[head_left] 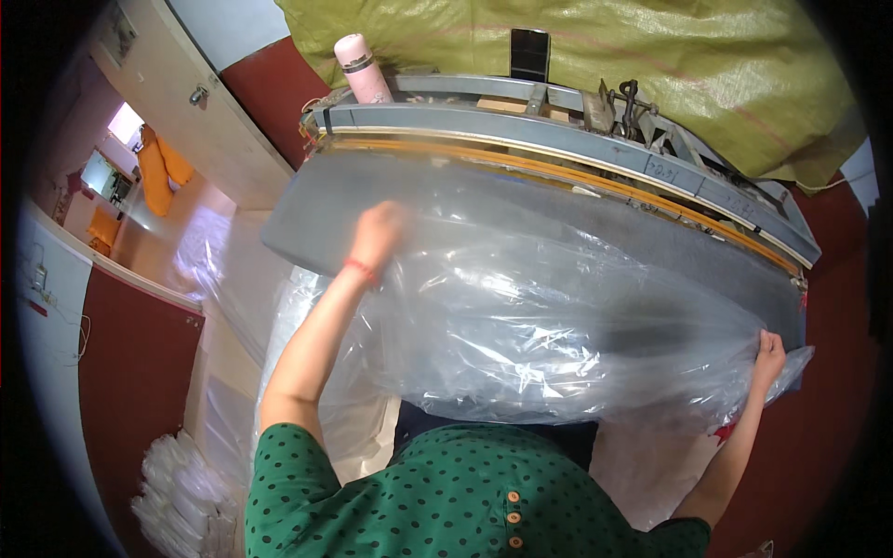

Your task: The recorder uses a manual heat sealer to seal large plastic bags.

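Near: green dotted sleeves at lower edge; stack of folded clear bags (177,493) on floor, low left.

Middle: large clear plastic sheet (558,316) spread over grey table (298,232). Thin, light, limp, slippery, crinkles easily; likely tears if yanked. Best taken at edges or corners.

Right hand (768,353) pinched closed on sheet's right edge. Left hand (377,232) blurred, resting on sheet near left side; grip impossible to tell.

Far: long sealing bar (577,149), pink flask (361,67), dark phone (529,54), green sack (651,65) behind.
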A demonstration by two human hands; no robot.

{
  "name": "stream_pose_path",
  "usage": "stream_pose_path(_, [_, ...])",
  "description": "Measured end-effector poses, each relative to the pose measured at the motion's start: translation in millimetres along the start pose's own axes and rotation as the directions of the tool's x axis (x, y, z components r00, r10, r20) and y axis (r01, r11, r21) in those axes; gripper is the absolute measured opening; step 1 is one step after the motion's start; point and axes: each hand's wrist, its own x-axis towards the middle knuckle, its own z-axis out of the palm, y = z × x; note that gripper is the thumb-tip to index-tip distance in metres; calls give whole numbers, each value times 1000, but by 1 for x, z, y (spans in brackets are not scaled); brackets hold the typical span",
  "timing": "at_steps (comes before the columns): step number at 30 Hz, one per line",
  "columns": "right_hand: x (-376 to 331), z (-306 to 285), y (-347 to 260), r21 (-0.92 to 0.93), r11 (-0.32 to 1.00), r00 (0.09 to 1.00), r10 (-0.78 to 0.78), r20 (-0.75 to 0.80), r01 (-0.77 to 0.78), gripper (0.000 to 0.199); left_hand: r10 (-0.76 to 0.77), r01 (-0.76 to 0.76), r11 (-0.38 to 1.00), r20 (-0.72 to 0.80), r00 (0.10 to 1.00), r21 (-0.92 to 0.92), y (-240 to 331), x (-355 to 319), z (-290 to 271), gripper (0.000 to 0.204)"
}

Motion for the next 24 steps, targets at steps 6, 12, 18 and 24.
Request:
stream_pose_path(6, [0, -1, 1, -54, 998, 1000, 27, 5, -26, 23, 413, -277, 826, -194, 890, 490, -8, 27, 5, 16])
stream_pose_path(12, [-2, 0, -1, -27, 1000, 1000, 2, -23, -3, 25, 752, -705, 483, 168, 638, 519, 2, -1, 0, 22])
stream_pose_path(18, [-1, -3, -7, -32, 998, 999, 51, 18, -51, 26, 698, -655, 487, 192, 690, 578, 24, -5, 5, 39])
stream_pose_path(24, [-2, -2, -9, -39, 999, 1000, 31, 0, -31, 26, 540, -439, 561, 92, 836, 702, 30, 9, 20, 54])
